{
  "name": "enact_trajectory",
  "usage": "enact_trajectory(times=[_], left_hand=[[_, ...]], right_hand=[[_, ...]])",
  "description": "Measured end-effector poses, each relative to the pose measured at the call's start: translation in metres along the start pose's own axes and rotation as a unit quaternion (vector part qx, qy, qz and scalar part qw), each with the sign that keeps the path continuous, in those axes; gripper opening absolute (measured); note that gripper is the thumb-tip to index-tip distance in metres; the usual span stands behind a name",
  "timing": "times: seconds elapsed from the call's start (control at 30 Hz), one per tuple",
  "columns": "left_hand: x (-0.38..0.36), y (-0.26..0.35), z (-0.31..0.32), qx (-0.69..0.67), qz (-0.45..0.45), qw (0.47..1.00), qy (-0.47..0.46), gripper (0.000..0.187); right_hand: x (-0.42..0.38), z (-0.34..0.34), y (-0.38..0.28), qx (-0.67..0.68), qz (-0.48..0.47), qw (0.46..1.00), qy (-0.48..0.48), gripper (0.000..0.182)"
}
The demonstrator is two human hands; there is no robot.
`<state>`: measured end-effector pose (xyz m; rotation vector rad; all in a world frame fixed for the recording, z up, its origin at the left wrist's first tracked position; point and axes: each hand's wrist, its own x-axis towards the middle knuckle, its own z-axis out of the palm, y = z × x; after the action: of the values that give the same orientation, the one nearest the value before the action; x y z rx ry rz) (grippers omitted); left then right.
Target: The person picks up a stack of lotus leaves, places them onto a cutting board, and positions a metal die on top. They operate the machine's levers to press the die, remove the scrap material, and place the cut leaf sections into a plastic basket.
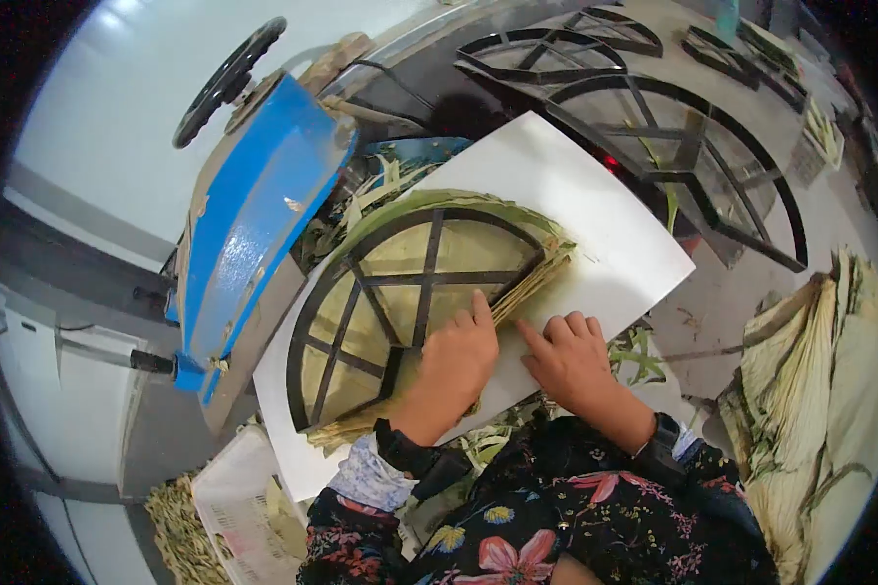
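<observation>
A fan-shaped black metal cutting die with crossing bars lies on a stack of dried, flattened palm leaves. The stack rests on a white board. My left hand is on the die's straight near side, its index finger stretched along the edge and its other fingers curled there. What lies under that palm is hidden. Just right of the leaf edges, my right hand hovers over or rests on the board; its index finger points toward the stack, the others are loosely bent, and it holds nothing.
A blue press arm with a black handwheel stands at the left. More metal dies lie at the upper right. Large dried leaves hang at the right. A white crate sits lower left, with leaf scraps around the board.
</observation>
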<state>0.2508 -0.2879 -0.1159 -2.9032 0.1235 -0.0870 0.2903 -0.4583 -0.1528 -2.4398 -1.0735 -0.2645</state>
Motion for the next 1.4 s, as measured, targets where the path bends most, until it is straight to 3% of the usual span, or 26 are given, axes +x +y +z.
enact_trajectory(times=[0.2,0.33,0.4,0.47,0.53,0.6,0.67,0.73,0.87,0.93,1.1,1.23,1.3,1.33,1.4], left_hand=[[0.0,-0.006,-0.011,-0.021,0.028,0.999,-0.011,0.051],[-0.002,-0.007,-0.002,-0.041,0.015,0.999,0.013,0.056],[-0.004,-0.009,-0.014,-0.083,0.023,0.996,-0.031,0.056],[-0.013,-0.011,-0.021,-0.153,-0.019,0.988,-0.029,0.056],[-0.028,-0.019,-0.033,-0.219,-0.071,0.973,-0.023,0.055],[-0.061,-0.033,-0.048,-0.285,0.001,0.954,0.091,0.057],[-0.098,-0.034,-0.039,-0.319,-0.06,0.944,0.062,0.065],[-0.12,-0.027,-0.026,-0.306,-0.089,0.946,0.059,0.073],[-0.125,-0.012,0.016,-0.305,-0.138,0.932,0.136,0.078],[-0.124,-0.009,0.024,-0.317,-0.16,0.919,0.172,0.067],[-0.128,-0.005,0.045,-0.266,-0.13,0.929,0.221,0.035],[-0.132,0.0,0.05,-0.261,-0.125,0.927,0.237,0.032],[-0.131,0.004,0.056,-0.268,-0.128,0.942,0.155,0.023],[-0.13,0.004,0.052,-0.271,-0.13,0.935,0.187,0.023],[-0.128,0.002,0.049,-0.289,-0.13,0.917,0.244,0.027]], right_hand=[[0.003,0.006,0.009,-0.005,-0.032,0.999,0.006,0.046],[0.008,0.001,0.013,-0.001,-0.062,0.997,-0.045,0.044],[0.011,-0.002,0.018,0.002,-0.092,0.994,-0.066,0.043],[0.018,-0.004,0.022,0.097,-0.138,0.983,-0.067,0.044],[0.036,-0.021,0.012,0.102,-0.168,0.979,-0.046,0.046],[0.054,-0.027,-0.006,0.125,-0.2,0.971,-0.033,0.048],[0.075,-0.024,-0.026,0.122,-0.237,0.964,-0.008,0.053],[0.094,-0.014,-0.047,0.128,-0.279,0.95,-0.046,0.057],[0.118,0.012,-0.082,0.099,-0.388,0.915,-0.048,0.059],[0.121,0.026,-0.083,0.054,-0.407,0.902,-0.133,0.058],[0.136,0.046,-0.08,0.066,-0.449,0.873,-0.176,0.046],[0.134,0.049,-0.083,0.07,-0.438,0.876,-0.187,0.04],[0.133,0.045,-0.078,0.023,-0.449,0.874,-0.186,0.037],[0.131,0.05,-0.076,-0.022,-0.454,0.871,-0.186,0.037],[0.131,0.057,-0.071,0.043,-0.467,0.866,-0.171,0.035]])
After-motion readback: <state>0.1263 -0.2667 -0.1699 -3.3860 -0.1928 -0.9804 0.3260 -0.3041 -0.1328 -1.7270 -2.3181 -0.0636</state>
